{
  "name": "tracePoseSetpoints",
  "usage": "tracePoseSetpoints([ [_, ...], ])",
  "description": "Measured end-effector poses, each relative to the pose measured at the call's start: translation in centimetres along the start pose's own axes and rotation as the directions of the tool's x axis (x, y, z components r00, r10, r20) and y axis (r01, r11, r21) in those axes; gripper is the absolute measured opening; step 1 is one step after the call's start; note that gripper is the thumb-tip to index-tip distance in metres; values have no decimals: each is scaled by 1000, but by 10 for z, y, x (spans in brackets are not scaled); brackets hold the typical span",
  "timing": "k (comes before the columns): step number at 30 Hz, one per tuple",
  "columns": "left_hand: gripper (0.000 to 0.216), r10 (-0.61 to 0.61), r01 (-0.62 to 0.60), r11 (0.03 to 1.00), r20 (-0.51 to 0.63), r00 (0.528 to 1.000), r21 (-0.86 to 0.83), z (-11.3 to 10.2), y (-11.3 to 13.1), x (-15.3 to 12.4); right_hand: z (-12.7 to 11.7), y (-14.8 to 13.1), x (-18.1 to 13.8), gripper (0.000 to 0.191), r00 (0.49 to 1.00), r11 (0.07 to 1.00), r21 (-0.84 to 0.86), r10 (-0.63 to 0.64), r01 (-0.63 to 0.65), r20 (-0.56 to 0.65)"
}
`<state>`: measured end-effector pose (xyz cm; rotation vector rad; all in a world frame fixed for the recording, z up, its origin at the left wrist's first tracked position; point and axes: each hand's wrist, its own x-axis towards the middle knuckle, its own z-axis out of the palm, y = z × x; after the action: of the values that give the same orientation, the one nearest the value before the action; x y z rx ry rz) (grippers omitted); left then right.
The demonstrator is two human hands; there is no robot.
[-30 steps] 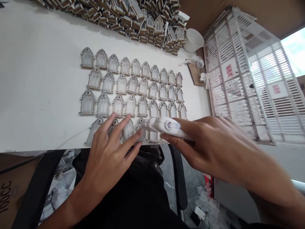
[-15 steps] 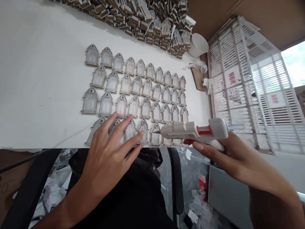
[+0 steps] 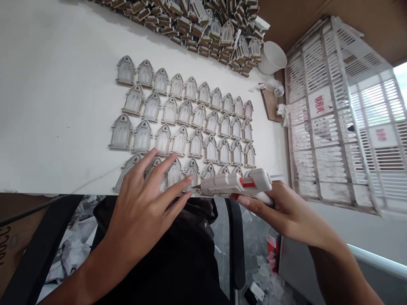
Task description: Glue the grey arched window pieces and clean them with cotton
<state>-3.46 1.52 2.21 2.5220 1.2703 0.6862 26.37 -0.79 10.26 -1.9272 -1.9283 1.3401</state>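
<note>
Small grey arched window-shaped pieces lie in rows on the white table. My left hand rests with fingers spread over the nearest row, hiding parts of several pieces. Its fingertips reach the lower edge of the row above. In my right hand is a white hot glue gun with an orange-red inner part. The nozzle points left and sits at the lower part of an arched piece, close to my left ring and little fingertips. Whether it touches the piece, I cannot tell.
A large heap of similar pieces lies along the table's far side. Behind at right stand a white bowl and a white slatted plastic crate. A black chair armrest and plastic scraps show below the table edge.
The glue gun in my right hand has moved left and slightly down, bringing its nozzle near my left fingers. My left hand has stayed almost still. The view has shifted slightly.
</note>
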Motion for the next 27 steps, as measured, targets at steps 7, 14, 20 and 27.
tracePoseSetpoints([
  [7,27,7,-7,1000,-4,1000,2,0,-1,-1,1,-1,0,64,1000,1000,-17,13,-13,-5],
  [14,28,11,-11,1000,4,1000,16,1,-1,-2,2,0,1,69,998,994,-104,-20,14,-57],
  [20,27,19,-19,1000,3,1000,12,-1,-2,-2,1,-4,1,71,997,990,-140,-25,16,-67],
  [27,27,25,-25,1000,10,1000,17,0,-3,-2,-7,-22,-5,65,981,939,-318,-172,134,-92],
])
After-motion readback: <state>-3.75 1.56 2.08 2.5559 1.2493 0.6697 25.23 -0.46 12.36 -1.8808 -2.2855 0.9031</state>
